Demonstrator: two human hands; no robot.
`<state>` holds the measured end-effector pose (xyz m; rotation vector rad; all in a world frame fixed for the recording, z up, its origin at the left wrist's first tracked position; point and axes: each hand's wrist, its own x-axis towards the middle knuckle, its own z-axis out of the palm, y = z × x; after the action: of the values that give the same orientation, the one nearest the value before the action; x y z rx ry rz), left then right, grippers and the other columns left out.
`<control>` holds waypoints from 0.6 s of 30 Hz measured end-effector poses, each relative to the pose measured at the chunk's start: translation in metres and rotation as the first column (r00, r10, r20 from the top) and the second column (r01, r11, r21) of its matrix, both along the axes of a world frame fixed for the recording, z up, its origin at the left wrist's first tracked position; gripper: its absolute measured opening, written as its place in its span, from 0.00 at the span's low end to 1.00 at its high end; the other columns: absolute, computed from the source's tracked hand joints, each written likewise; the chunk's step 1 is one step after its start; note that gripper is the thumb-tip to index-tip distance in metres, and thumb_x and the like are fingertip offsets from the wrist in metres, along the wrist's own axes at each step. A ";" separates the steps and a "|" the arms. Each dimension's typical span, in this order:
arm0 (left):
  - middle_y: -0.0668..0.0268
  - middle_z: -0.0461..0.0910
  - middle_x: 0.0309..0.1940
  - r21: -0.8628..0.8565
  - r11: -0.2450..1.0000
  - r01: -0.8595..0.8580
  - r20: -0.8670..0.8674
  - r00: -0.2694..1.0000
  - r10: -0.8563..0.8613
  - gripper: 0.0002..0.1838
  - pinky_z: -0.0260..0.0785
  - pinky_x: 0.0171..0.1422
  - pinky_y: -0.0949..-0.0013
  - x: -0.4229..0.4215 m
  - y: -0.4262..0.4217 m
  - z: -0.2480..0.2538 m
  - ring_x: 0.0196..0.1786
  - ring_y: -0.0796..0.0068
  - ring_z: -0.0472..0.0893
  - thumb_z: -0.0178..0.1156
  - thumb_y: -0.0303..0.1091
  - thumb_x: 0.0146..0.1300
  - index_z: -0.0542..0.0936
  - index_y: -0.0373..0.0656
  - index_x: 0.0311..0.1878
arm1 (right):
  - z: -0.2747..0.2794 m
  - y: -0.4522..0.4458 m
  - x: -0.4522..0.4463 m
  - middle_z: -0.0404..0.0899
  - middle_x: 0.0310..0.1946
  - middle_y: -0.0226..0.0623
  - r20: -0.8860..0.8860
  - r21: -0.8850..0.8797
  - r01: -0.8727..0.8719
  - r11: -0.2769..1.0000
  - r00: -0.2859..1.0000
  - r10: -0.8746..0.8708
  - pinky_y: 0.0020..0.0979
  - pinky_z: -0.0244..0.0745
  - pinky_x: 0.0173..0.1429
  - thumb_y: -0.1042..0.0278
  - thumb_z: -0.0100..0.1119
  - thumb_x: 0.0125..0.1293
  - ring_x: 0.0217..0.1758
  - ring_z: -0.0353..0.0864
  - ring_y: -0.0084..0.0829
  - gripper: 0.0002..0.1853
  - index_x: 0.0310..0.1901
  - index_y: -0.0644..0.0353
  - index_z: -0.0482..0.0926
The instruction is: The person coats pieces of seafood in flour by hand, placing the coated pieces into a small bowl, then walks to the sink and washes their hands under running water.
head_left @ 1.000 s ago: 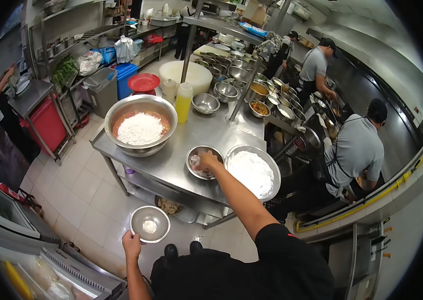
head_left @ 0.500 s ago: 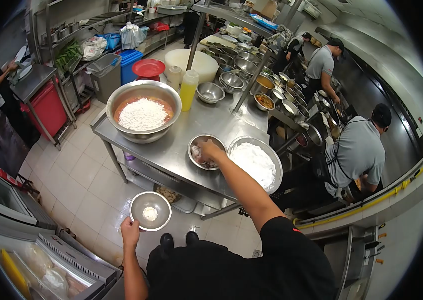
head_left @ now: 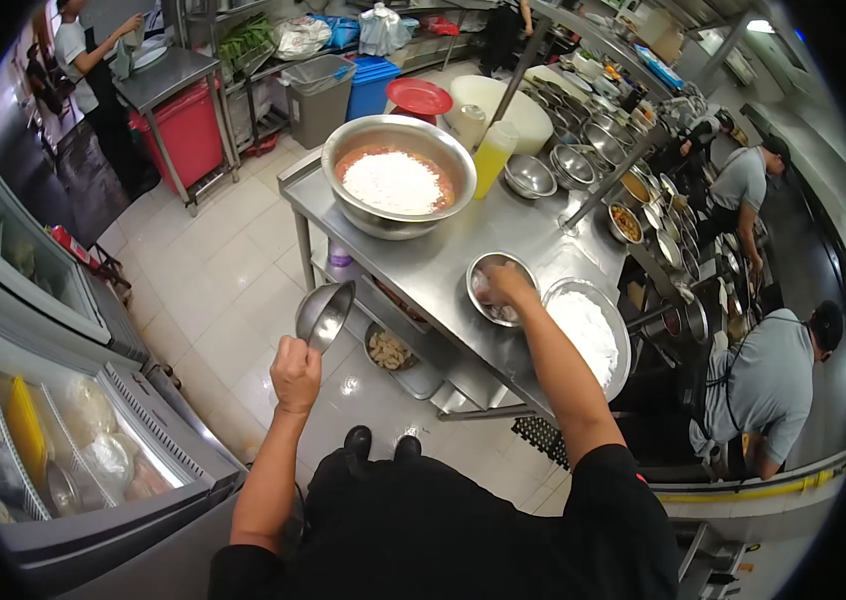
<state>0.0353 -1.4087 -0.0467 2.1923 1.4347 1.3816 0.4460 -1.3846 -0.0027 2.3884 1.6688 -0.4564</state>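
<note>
The rim of a small steel bowl [head_left: 327,312] is being gripped by the tightly closed left hand [head_left: 296,376], and the bowl is being held out beyond the near edge of the steel table [head_left: 423,265], above the floor [head_left: 213,260]. The right hand [head_left: 505,284] is being held fingers-down inside a bowl of pale pieces [head_left: 471,284] on the table; whether anything is being grasped there cannot be told. Also on the table, a bowl of white powder [head_left: 621,362] is being set just beside it, and a large bowl [head_left: 378,222] is being supported toward the table's left end.

Spillage is being risked: with the small steel bowl being held tipped off the table, any loose contents could be lost onto the floor. The bowl of pale pieces could be dragged if its rim were caught by the right hand.

The small steel bowl's mouth is being pointed sideways, toward the table; being round, it is being given no true long axis.
</note>
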 end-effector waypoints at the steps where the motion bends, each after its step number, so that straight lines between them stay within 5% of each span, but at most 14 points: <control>1: 0.57 0.64 0.21 -0.062 0.997 -0.037 0.070 0.997 0.041 0.09 0.63 0.28 0.58 0.001 0.002 0.002 0.23 0.55 0.70 0.54 0.22 0.51 0.63 0.37 0.22 | -0.007 -0.003 -0.002 0.69 0.54 0.65 -0.034 0.092 0.023 0.995 0.999 -0.020 0.42 0.66 0.63 0.56 0.70 0.47 0.59 0.69 0.56 0.31 0.54 0.54 0.74; 3: 0.57 0.63 0.20 -0.127 0.991 -0.046 0.140 0.988 0.064 0.09 0.64 0.27 0.59 0.001 0.001 0.003 0.23 0.56 0.70 0.54 0.23 0.51 0.63 0.37 0.22 | -0.024 0.000 0.006 0.76 0.46 0.59 -0.023 0.145 -0.001 0.989 1.000 0.004 0.41 0.72 0.56 0.63 0.70 0.45 0.52 0.76 0.51 0.22 0.45 0.57 0.80; 4: 0.60 0.66 0.20 -0.337 0.941 0.027 0.377 0.920 0.109 0.06 0.64 0.25 0.64 0.003 0.001 0.003 0.22 0.63 0.70 0.53 0.23 0.52 0.66 0.37 0.24 | -0.022 0.003 0.009 0.79 0.43 0.56 -0.052 0.113 -0.001 0.994 0.999 0.006 0.40 0.74 0.53 0.65 0.70 0.45 0.49 0.79 0.49 0.19 0.42 0.57 0.81; 6: 0.65 0.73 0.19 -0.633 0.702 0.327 0.694 0.642 0.326 0.01 0.64 0.20 0.74 0.011 -0.001 0.001 0.18 0.78 0.71 0.51 0.23 0.54 0.73 0.37 0.28 | 0.004 -0.005 -0.003 0.81 0.39 0.51 -0.009 0.123 0.022 0.992 1.000 -0.021 0.40 0.76 0.48 0.71 0.69 0.43 0.44 0.81 0.46 0.15 0.37 0.58 0.83; 8: 0.65 0.75 0.21 -0.650 0.652 0.390 0.693 0.657 0.298 0.03 0.63 0.20 0.77 0.011 -0.007 -0.008 0.18 0.80 0.71 0.51 0.22 0.54 0.74 0.36 0.30 | -0.043 0.011 0.033 0.81 0.39 0.52 -0.002 0.166 0.015 0.986 1.000 -0.015 0.40 0.76 0.48 0.75 0.68 0.41 0.44 0.81 0.46 0.18 0.40 0.58 0.83; 12: 0.64 0.76 0.22 -0.682 0.563 0.466 0.668 0.710 0.221 0.03 0.63 0.19 0.79 0.018 -0.023 -0.009 0.17 0.81 0.71 0.50 0.21 0.53 0.74 0.35 0.31 | 0.028 -0.016 0.019 0.81 0.38 0.51 -0.174 0.254 -0.013 0.967 0.983 0.059 0.37 0.76 0.47 0.77 0.67 0.41 0.42 0.82 0.45 0.20 0.42 0.59 0.83; 15: 0.64 0.76 0.21 -0.677 0.526 0.515 0.687 0.698 0.200 0.02 0.63 0.18 0.78 0.033 -0.032 -0.004 0.17 0.81 0.71 0.51 0.21 0.53 0.73 0.36 0.29 | 0.052 -0.024 0.019 0.82 0.37 0.51 -0.366 0.325 0.196 0.925 0.928 -0.068 0.36 0.76 0.45 0.74 0.67 0.41 0.40 0.82 0.43 0.20 0.43 0.59 0.82; 18: 0.64 0.75 0.20 -0.668 0.490 0.560 0.704 0.689 0.172 0.02 0.63 0.18 0.78 0.048 -0.037 -0.006 0.16 0.81 0.71 0.51 0.21 0.53 0.73 0.36 0.29 | 0.049 -0.022 0.029 0.82 0.36 0.49 -0.309 0.346 0.111 0.932 0.951 0.002 0.35 0.77 0.43 0.69 0.69 0.40 0.38 0.82 0.44 0.22 0.43 0.58 0.82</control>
<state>0.0834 -1.4456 -0.0527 0.9381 1.0754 0.8792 0.4752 -1.4067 0.0458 2.7480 1.9669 -0.6009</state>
